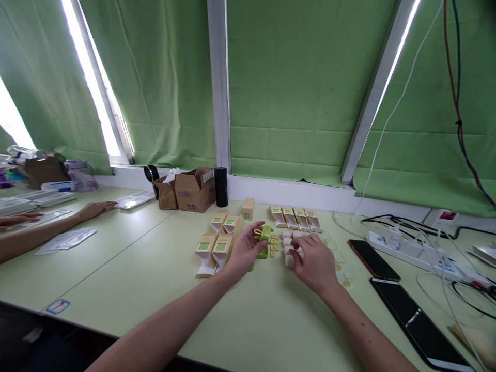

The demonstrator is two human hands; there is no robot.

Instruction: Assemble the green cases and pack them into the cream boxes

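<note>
The right hand [316, 263] bends its fingers over white rolls [287, 250]; whether they pinch one, I cannot tell. The left hand [243, 252] pinches a green holder [266, 232] beside small yellow pieces [274, 243]. A loose pinch could drop it, scattering them; plucking one roll might nudge its close neighbours. Open boxes [295, 217] stand farther back.

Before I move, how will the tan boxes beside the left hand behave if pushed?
The tan boxes are probably light and easily dented, since their open flaps look like thin card. They may shove one another along, as they sit close together.
</note>
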